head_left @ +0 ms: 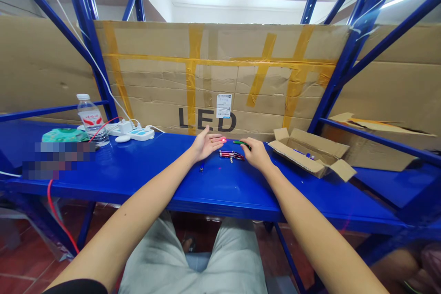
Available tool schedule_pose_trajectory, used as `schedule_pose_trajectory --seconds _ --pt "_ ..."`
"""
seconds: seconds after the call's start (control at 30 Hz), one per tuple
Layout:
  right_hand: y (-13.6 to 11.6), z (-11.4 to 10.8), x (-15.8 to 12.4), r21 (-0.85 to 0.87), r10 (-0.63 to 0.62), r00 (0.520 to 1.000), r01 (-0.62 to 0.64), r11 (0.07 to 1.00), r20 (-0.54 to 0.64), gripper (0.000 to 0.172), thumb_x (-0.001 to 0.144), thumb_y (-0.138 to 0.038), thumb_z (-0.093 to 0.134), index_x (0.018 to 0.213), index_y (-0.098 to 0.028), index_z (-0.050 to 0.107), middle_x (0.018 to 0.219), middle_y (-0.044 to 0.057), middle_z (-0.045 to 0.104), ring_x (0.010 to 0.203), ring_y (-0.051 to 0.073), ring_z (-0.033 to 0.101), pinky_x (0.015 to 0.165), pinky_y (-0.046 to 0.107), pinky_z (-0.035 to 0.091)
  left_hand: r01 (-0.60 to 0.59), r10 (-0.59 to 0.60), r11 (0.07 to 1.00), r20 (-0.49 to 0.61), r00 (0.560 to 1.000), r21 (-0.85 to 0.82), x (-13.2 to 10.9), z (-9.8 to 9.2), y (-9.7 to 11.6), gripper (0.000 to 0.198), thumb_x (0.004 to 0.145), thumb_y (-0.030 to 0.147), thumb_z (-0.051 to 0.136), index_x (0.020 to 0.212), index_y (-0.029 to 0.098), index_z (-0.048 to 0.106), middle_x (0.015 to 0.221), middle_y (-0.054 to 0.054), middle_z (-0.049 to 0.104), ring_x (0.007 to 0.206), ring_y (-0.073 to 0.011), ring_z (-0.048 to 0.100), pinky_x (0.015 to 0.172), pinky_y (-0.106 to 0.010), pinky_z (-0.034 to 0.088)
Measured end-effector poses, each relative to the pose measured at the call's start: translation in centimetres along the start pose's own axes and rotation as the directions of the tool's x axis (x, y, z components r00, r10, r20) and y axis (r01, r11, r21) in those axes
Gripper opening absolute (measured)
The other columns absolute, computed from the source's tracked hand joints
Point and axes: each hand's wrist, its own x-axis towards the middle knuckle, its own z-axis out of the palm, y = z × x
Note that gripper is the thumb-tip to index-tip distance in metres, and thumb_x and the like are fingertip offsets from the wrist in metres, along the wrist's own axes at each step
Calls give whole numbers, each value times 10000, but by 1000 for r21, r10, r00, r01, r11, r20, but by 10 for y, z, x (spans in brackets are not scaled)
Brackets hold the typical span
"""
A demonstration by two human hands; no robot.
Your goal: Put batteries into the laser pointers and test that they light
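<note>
Left hand (207,144) is held spread above the blue table (120,165), palm turned up, fingers extended to the right and thumb raised. Right hand (257,152) is closed in a pinch on a green pen (240,143), whose tip is pointed left, toward the left fingertips. A small gap is left between tip and fingers; a red glowing spot (223,139) is seen at the fingertips.

The green pen is slim, dark and glossy; its rear end is covered by the right fingers. Finer detail is too small to be read.

Between the hands, slightly nearer, a cluster of red pens (228,155) with silvery parts is laid on the table. Just beside the left wrist, what appears to be a blue pen (202,164) is partly hidden.

To the right, a small carton (298,161) is placed with flaps raised; a blue item (306,154) is contained in it. To the left, a power strip (139,135), a clear bottle (91,121) and a green packet (64,135) are grouped. The far side is bounded by a large taped cardboard panel (155,87) marked "LED".
</note>
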Motion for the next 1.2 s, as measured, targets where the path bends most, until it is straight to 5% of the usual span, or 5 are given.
schedule_pose_trajectory --seconds 0.6,0.9,1.03,1.2 --pt "-10 1 -1 29 -8 993 4 1000 119 227 882 -147 526 981 -172 729 990 102 747 906 231 691 856 358 519 -13 13 1000 -5 1000 6 -2 3 0 771 919 635 332 1360 12 442 1378 -297 496 1280 -322 523 1071 -428 429" --pt "-11 3 -1 118 13 993 -27 993 120 240 887 -170 534 1014 -188 736 1041 91 744 968 222 685 899 345 506 -54 45 984 54 997 169 -5 4 -4 570 872 579 528 1077 57 625 1204 -249 637 1086 -289 651 997 -428 485" --pt "-13 7 1 157 7 992 -28 987 130 269 908 -198 515 1086 -202 718 1074 86 734 992 220 671 918 351 489 -200 174 816 99 980 542 0 4 -14 330 710 256 779 988 103 691 959 -121 731 887 -211 684 911 -394 512" --pt "-6 18 5 133 128 985 -143 981 118 283 871 -217 561 1124 -160 672 1092 121 716 983 229 652 903 358 473 -303 370 479 124 921 823 8 5 -22 176 720 144 702 892 118 730 879 -68 746 841 -184 673 844 -322 515"
